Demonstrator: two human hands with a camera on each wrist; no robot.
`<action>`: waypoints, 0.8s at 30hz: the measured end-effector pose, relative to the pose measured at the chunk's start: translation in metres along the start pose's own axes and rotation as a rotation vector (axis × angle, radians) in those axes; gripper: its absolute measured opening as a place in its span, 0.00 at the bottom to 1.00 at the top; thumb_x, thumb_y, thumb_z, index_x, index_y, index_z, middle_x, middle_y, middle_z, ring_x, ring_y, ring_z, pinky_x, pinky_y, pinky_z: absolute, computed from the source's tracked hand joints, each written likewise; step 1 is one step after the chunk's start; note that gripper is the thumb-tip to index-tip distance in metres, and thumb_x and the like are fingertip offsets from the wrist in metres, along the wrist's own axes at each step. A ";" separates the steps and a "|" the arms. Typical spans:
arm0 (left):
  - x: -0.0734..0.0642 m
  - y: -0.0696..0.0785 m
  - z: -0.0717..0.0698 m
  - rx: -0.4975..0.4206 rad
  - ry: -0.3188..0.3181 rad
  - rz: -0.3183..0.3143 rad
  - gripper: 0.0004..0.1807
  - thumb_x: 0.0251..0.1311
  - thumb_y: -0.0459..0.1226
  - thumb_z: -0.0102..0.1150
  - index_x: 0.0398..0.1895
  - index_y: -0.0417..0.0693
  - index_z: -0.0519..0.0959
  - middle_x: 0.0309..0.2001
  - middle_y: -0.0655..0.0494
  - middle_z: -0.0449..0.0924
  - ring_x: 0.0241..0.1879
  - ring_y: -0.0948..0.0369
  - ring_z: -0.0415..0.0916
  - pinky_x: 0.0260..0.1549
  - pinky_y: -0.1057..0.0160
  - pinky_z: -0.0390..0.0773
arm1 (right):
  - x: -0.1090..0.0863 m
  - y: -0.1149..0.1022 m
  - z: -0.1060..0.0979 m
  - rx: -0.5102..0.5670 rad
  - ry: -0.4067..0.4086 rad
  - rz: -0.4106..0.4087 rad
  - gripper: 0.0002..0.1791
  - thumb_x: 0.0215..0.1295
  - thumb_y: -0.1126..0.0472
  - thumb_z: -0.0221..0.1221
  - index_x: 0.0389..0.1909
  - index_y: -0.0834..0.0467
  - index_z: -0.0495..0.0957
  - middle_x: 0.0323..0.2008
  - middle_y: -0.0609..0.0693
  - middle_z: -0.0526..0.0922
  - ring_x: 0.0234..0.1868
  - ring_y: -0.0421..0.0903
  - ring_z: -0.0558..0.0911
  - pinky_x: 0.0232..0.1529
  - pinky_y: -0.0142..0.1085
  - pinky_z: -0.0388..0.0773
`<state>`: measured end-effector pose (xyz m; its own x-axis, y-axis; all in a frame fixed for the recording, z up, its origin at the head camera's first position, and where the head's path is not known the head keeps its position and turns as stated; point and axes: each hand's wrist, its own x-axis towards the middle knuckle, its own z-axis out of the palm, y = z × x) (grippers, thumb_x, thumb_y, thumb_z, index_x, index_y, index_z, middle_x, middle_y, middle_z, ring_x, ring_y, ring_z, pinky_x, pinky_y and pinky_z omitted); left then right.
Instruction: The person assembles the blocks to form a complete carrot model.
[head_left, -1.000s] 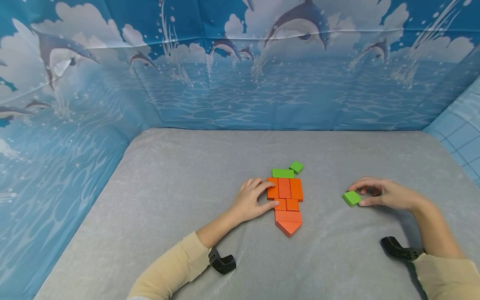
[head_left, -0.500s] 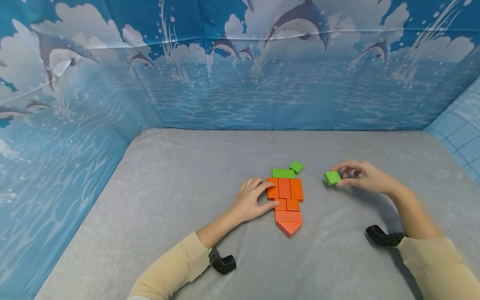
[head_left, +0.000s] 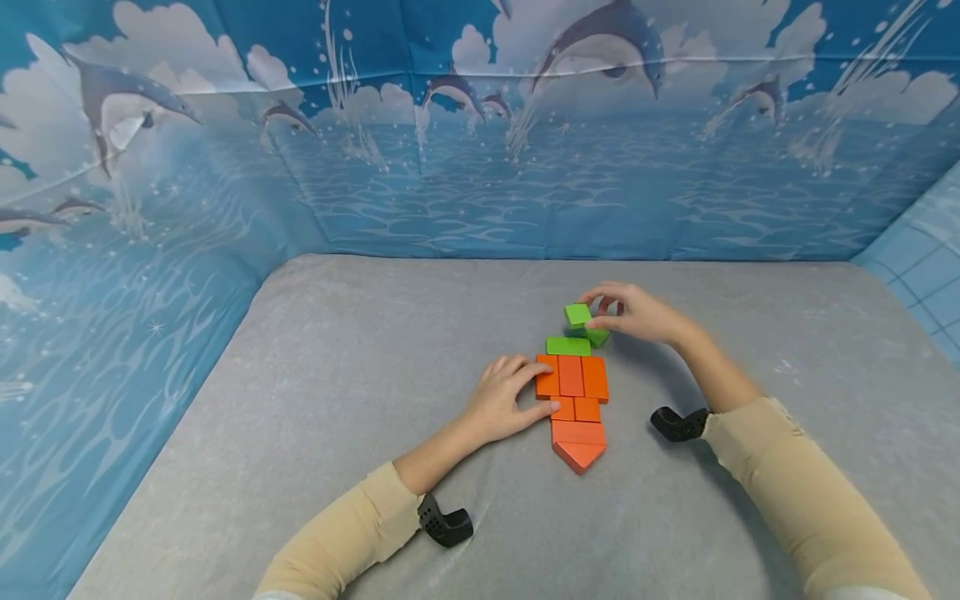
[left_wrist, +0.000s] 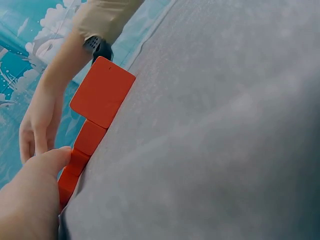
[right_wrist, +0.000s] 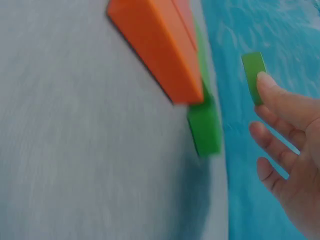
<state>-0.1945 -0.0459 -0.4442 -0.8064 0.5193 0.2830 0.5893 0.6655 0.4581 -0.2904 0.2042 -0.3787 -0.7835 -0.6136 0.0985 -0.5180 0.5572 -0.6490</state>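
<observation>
My right hand (head_left: pixel 633 313) pinches a small green block (head_left: pixel 577 315) between thumb and fingers, raised above the far end of a flat row of blocks. In the right wrist view that green block (right_wrist: pixel 254 75) shows clear of the cloth. Below it lie a green rectangular block (head_left: pixel 567 346) and a turned green square block (head_left: pixel 598 337), partly hidden by the held one. My left hand (head_left: pixel 501 402) rests at the left side of the orange blocks (head_left: pixel 570 377), forefinger on an upper one and thumb on a small square one. Nearest me, an orange triangular block (head_left: pixel 580 455) ends the row.
A grey cloth (head_left: pixel 360 358) covers the tabletop. Blue dolphin-print fabric (head_left: pixel 480 183) stands along the back and left. Black curved devices sit on the left wrist (head_left: pixel 446 523) and the right wrist (head_left: pixel 678 423).
My right hand has carried the green block leftward and away from me, from the right side to above the other green blocks. The left hand has stayed put.
</observation>
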 end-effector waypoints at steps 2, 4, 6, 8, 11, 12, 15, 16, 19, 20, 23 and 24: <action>0.000 0.000 0.000 -0.001 0.005 0.004 0.26 0.55 0.55 0.57 0.56 0.56 0.73 0.48 0.58 0.70 0.45 0.61 0.64 0.50 0.58 0.64 | 0.010 -0.001 0.006 -0.001 -0.015 0.005 0.20 0.58 0.62 0.61 0.51 0.65 0.74 0.47 0.59 0.76 0.40 0.50 0.75 0.35 0.41 0.71; 0.000 -0.001 0.001 -0.003 0.011 0.010 0.26 0.55 0.54 0.57 0.55 0.55 0.73 0.48 0.57 0.70 0.45 0.61 0.64 0.49 0.58 0.64 | 0.019 -0.001 0.012 -0.001 -0.033 0.011 0.20 0.58 0.63 0.61 0.51 0.66 0.73 0.48 0.60 0.76 0.41 0.51 0.75 0.37 0.42 0.72; 0.000 -0.001 0.001 -0.004 0.017 0.016 0.26 0.55 0.54 0.57 0.55 0.55 0.73 0.48 0.57 0.70 0.44 0.61 0.64 0.49 0.58 0.64 | 0.026 -0.002 0.018 -0.001 -0.053 0.020 0.20 0.59 0.63 0.60 0.52 0.66 0.73 0.49 0.60 0.76 0.42 0.52 0.75 0.40 0.44 0.72; 0.000 -0.001 0.001 -0.004 0.020 0.021 0.26 0.55 0.54 0.57 0.55 0.55 0.73 0.47 0.57 0.70 0.44 0.61 0.64 0.49 0.58 0.64 | 0.032 -0.002 0.024 0.004 -0.069 0.025 0.19 0.59 0.64 0.59 0.52 0.66 0.73 0.49 0.61 0.75 0.43 0.53 0.74 0.43 0.46 0.72; 0.000 -0.001 0.001 0.005 0.021 0.025 0.26 0.55 0.54 0.57 0.55 0.55 0.73 0.47 0.57 0.70 0.44 0.61 0.64 0.48 0.58 0.65 | 0.039 -0.002 0.030 0.005 -0.086 0.020 0.19 0.60 0.65 0.59 0.52 0.66 0.74 0.49 0.62 0.75 0.43 0.53 0.75 0.45 0.48 0.71; 0.001 -0.001 0.001 0.010 0.020 0.027 0.26 0.55 0.55 0.57 0.55 0.55 0.73 0.48 0.57 0.70 0.44 0.61 0.64 0.48 0.59 0.65 | 0.040 -0.002 0.032 0.006 -0.089 0.017 0.19 0.60 0.65 0.59 0.51 0.66 0.74 0.48 0.62 0.75 0.43 0.53 0.75 0.45 0.47 0.72; 0.001 -0.001 0.001 0.021 0.018 0.030 0.27 0.55 0.55 0.57 0.56 0.55 0.72 0.47 0.57 0.70 0.43 0.61 0.64 0.47 0.60 0.65 | 0.043 -0.001 0.035 0.008 -0.096 0.011 0.18 0.59 0.66 0.59 0.51 0.66 0.74 0.46 0.61 0.76 0.41 0.52 0.75 0.43 0.46 0.72; 0.001 -0.001 0.001 0.023 0.018 0.032 0.27 0.55 0.55 0.57 0.56 0.55 0.72 0.47 0.57 0.70 0.43 0.61 0.64 0.46 0.60 0.65 | 0.043 -0.001 0.036 0.015 -0.099 0.016 0.18 0.59 0.66 0.59 0.51 0.66 0.74 0.46 0.61 0.76 0.40 0.52 0.74 0.43 0.45 0.72; 0.001 -0.001 0.001 0.028 0.017 0.033 0.27 0.55 0.55 0.57 0.56 0.55 0.73 0.47 0.57 0.71 0.42 0.61 0.64 0.46 0.60 0.65 | 0.043 0.000 0.037 0.029 -0.114 0.021 0.18 0.60 0.66 0.58 0.51 0.66 0.74 0.47 0.61 0.76 0.41 0.52 0.74 0.43 0.45 0.71; 0.001 -0.001 0.001 0.029 0.018 0.033 0.27 0.55 0.55 0.57 0.56 0.55 0.73 0.47 0.57 0.71 0.42 0.61 0.64 0.46 0.61 0.65 | 0.043 0.000 0.037 0.035 -0.119 0.020 0.18 0.60 0.67 0.58 0.52 0.66 0.74 0.48 0.62 0.75 0.42 0.53 0.74 0.44 0.46 0.71; 0.000 -0.001 0.001 0.030 0.017 0.030 0.27 0.55 0.55 0.57 0.56 0.55 0.73 0.47 0.57 0.70 0.42 0.61 0.64 0.46 0.60 0.65 | 0.043 0.000 0.037 0.048 -0.132 0.024 0.17 0.63 0.67 0.55 0.53 0.66 0.74 0.52 0.63 0.73 0.49 0.56 0.73 0.49 0.50 0.69; 0.000 -0.001 0.001 0.029 0.015 0.028 0.27 0.55 0.55 0.57 0.56 0.55 0.72 0.47 0.57 0.70 0.43 0.61 0.64 0.46 0.60 0.65 | 0.042 0.001 0.037 0.053 -0.136 0.028 0.17 0.63 0.67 0.54 0.54 0.66 0.73 0.53 0.64 0.73 0.52 0.58 0.72 0.51 0.52 0.68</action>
<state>-0.1954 -0.0462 -0.4455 -0.7898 0.5300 0.3087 0.6130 0.6658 0.4253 -0.3112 0.1579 -0.4028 -0.7416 -0.6705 -0.0212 -0.4752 0.5473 -0.6890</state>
